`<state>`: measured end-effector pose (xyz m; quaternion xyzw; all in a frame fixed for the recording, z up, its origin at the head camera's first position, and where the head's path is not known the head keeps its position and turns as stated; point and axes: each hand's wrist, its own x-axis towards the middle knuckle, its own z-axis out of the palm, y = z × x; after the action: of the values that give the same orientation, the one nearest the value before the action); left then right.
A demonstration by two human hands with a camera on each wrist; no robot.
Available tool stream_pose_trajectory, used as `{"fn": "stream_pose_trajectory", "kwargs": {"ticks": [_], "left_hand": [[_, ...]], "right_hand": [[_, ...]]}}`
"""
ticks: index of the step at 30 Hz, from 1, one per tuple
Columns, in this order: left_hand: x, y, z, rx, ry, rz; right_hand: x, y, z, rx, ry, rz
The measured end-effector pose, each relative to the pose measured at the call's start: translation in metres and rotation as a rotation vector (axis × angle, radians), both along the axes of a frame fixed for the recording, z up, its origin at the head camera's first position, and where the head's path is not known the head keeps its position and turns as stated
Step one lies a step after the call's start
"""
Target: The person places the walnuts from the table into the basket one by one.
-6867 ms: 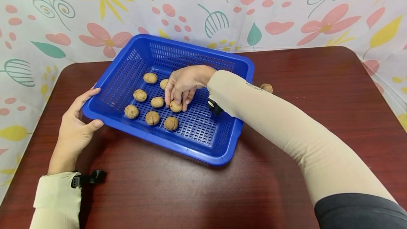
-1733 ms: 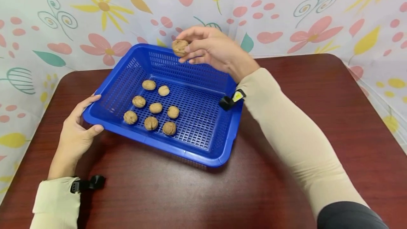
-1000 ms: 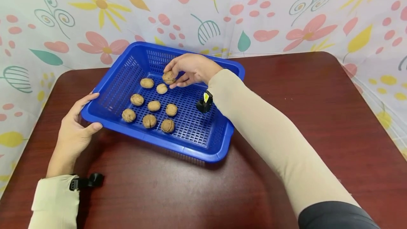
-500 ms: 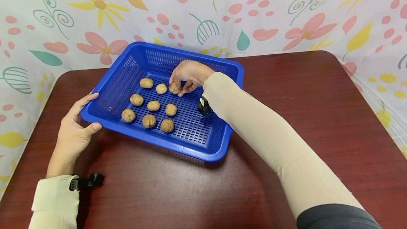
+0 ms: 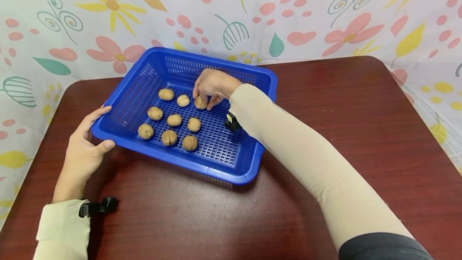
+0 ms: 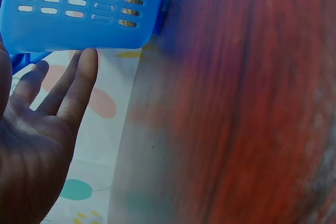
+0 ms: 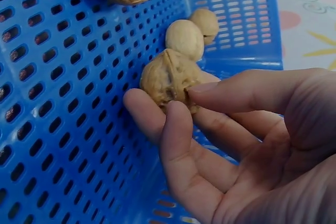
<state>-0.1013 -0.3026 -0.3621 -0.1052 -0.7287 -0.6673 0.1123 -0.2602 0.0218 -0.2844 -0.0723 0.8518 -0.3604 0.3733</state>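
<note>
A blue plastic basket (image 5: 166, 155) with slotted walls holds several walnuts, spaced in rough rows on its floor. My right hand (image 5: 217, 85) reaches inside and pinches a walnut (image 5: 200, 102) at the right end of the back row. Up close in the right wrist view, thumb and fingertips sit around that ridged walnut (image 7: 167, 74), beside a smoother, paler walnut (image 7: 185, 40). My left hand (image 5: 84, 141) grips the basket's left front corner, thumb along the front rim. In the left wrist view, its straight fingers (image 6: 79, 87) reach to the basket's slotted wall (image 6: 79, 31).
The basket stands on a dark red-brown wooden table (image 5: 173, 220), near its back edge. Behind hangs a white cloth (image 5: 288, 11) printed with flowers and leaves. My right forearm, in a beige sleeve (image 5: 299, 151), crosses over the basket's right rim.
A walnut formerly on the table right of the basket came over the back rim in my right hand, then down to the basket floor beside the pale walnut. The left hand kept its place.
</note>
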Motion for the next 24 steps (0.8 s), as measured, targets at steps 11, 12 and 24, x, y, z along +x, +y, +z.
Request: {"fn": "stream_pose_trajectory", "kwargs": {"ticks": [11, 12, 24], "left_hand": [[0.002, 0.0, -0.001, -0.025, -0.011, 0.021], [0.002, 0.0, -0.001, -0.025, -0.012, 0.02], [0.008, -0.005, 0.002, -0.261, -0.035, 0.069]], "right_hand": [[0.005, 0.006, 0.017, -0.015, 0.062, 0.029], [0.006, 0.009, 0.02, -0.008, 0.074, 0.034], [0.048, 0.091, 0.078, 0.029, 0.393, 0.082]]}}
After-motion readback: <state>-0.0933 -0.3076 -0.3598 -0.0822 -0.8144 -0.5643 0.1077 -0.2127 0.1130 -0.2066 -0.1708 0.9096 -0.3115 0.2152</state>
